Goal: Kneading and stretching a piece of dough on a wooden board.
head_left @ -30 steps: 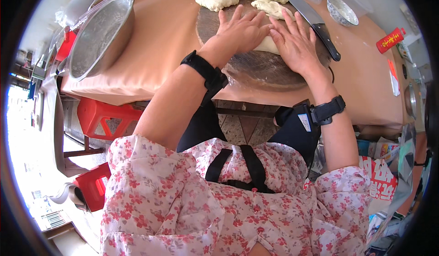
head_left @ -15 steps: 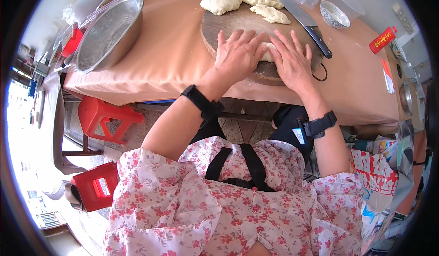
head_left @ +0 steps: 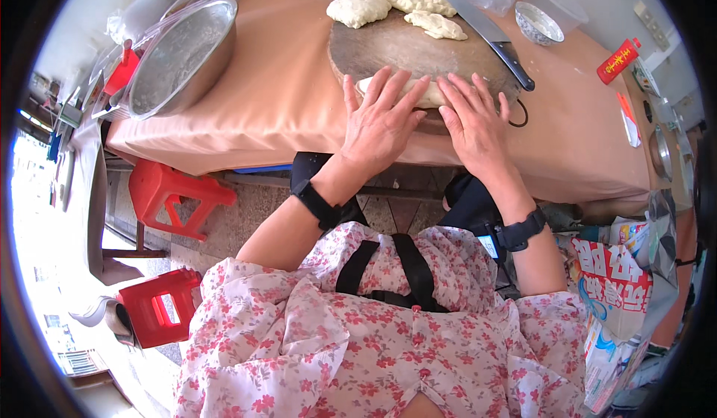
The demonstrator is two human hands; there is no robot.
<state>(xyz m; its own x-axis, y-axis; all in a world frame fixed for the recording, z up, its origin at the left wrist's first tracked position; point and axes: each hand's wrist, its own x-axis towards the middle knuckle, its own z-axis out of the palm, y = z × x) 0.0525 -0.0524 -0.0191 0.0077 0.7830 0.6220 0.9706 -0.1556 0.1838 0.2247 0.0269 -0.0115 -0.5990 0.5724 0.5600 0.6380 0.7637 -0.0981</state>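
A roll of pale dough (head_left: 429,94) lies across the near part of a round wooden cutting board (head_left: 388,48). My left hand (head_left: 381,119) rests on its left part with fingers spread and palm down. Fingers apart as well, my right hand (head_left: 474,119) lies flat on the right part. Both hands cover much of the roll, which shows between them and past my left fingertips. At the board's far side sit a rounded dough lump (head_left: 358,9) and two longer dough pieces, one (head_left: 435,25) in front of the other (head_left: 417,1).
A cleaver (head_left: 489,37) lies along the board's right edge, black handle toward me. Beyond it stands a small patterned bowl (head_left: 538,24). A large metal basin (head_left: 183,59) is at the left of the cloth-covered table (head_left: 276,82). Red stools (head_left: 175,197) stand below, left.
Both hands have drawn back toward me along the board, the dough roll moving with them. More of the roll shows now, and it looks longer.
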